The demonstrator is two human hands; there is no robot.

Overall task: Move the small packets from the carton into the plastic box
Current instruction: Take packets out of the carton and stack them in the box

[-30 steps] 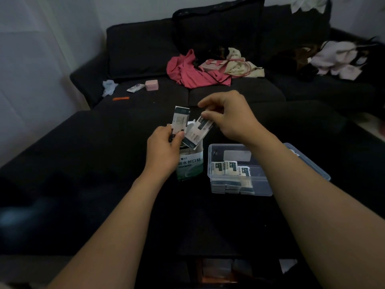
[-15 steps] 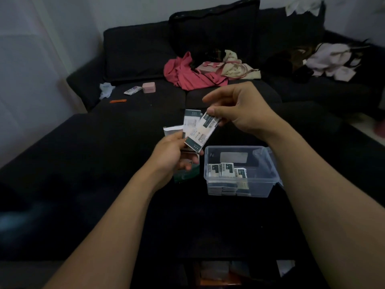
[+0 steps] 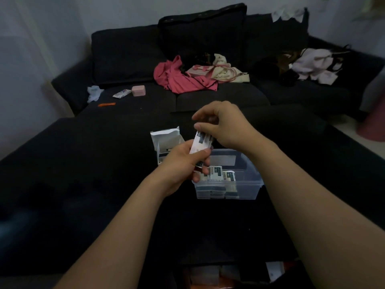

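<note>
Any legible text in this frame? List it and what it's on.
None legible.
Held packets: dark band with print, motion-blurred.
Packets in the plastic box: printed labels, too small to read.
Carton: only its blank white flap shows.
Small white pack on the sofa: print too small.

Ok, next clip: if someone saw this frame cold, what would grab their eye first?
Probably the two hands meeting at centre: the left hand and right hand both pinch a small stack of packets just above the clear plastic box, which already holds packets. The open white carton stands just left of them. Behind, a pink garment stands out on the dark sofa.
</note>
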